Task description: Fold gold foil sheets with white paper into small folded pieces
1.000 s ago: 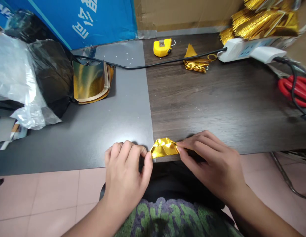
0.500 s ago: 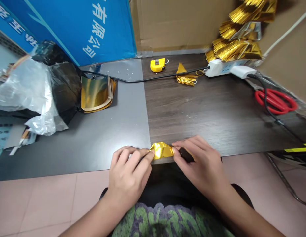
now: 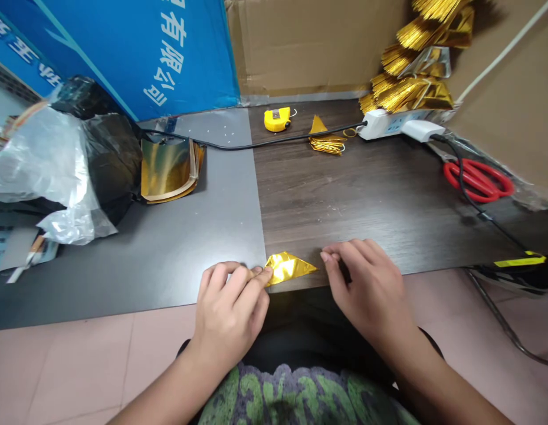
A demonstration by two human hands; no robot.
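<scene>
A folded gold foil triangle [image 3: 288, 268] lies at the dark table's front edge [image 3: 300, 277], its point aimed right. My left hand [image 3: 227, 307] pinches its left end between thumb and fingers. My right hand [image 3: 366, 289] rests on the table edge just right of the foil, fingers curled, touching nothing but the table. A stack of gold foil sheets [image 3: 170, 168] stands curled on the grey mat [image 3: 189, 236] further back. Beyond my hands lies a small bundle of folded gold pieces [image 3: 327, 143].
A yellow tape measure [image 3: 277, 119], a white power strip [image 3: 384, 124] with a black cable, and red-handled scissors [image 3: 477, 180] sit along the back and right. Gold folded strips [image 3: 410, 82] pile at the back right corner. Plastic bags [image 3: 48, 171] bulge at the left.
My right hand has let go of the foil and moved right, uncovering its pointed end. The foil now lies flatter as a triangle. My left hand still pinches it.
</scene>
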